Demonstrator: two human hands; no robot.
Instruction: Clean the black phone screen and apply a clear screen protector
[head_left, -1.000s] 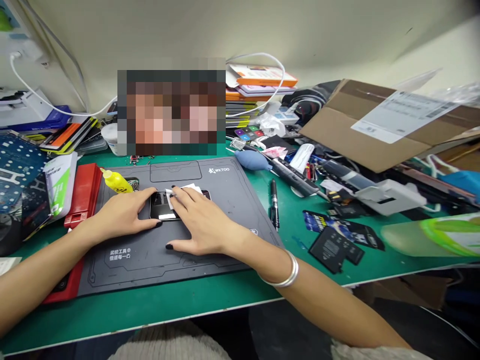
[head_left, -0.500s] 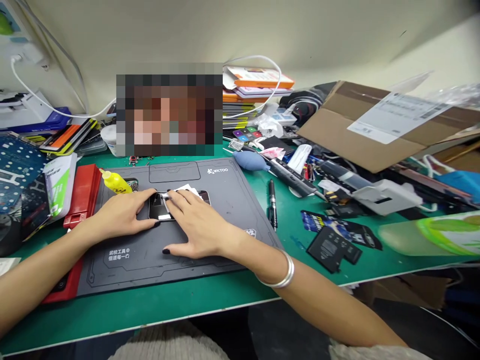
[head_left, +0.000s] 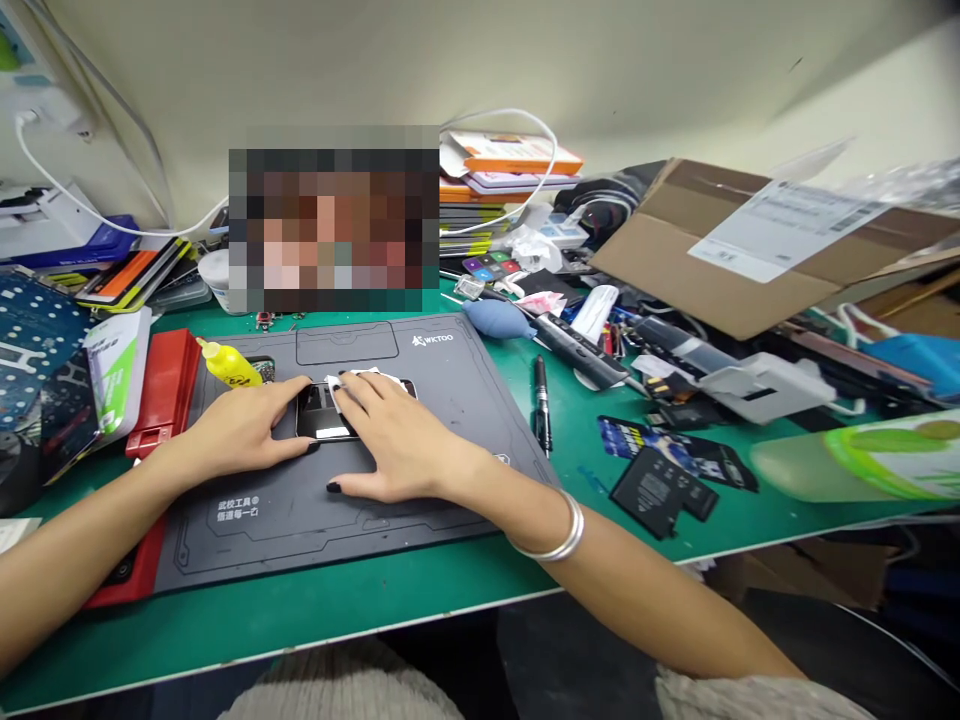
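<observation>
A phone (head_left: 319, 412) lies long axis left-to-right on the dark mat (head_left: 465, 420), the open left hand (head_left: 240, 428) touching its left end, the flat, spread right hand (head_left: 397, 438) pressing a white wipe (head_left: 367, 374) on it.

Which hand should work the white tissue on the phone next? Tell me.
Right, likely: the right hand presses the white tissue on the phone; the left hand only touches the phone's edge.

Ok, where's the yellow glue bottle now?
In the head view, the yellow glue bottle lies at the upper left of the black work mat, next to the red case and just beyond the left hand.
</observation>
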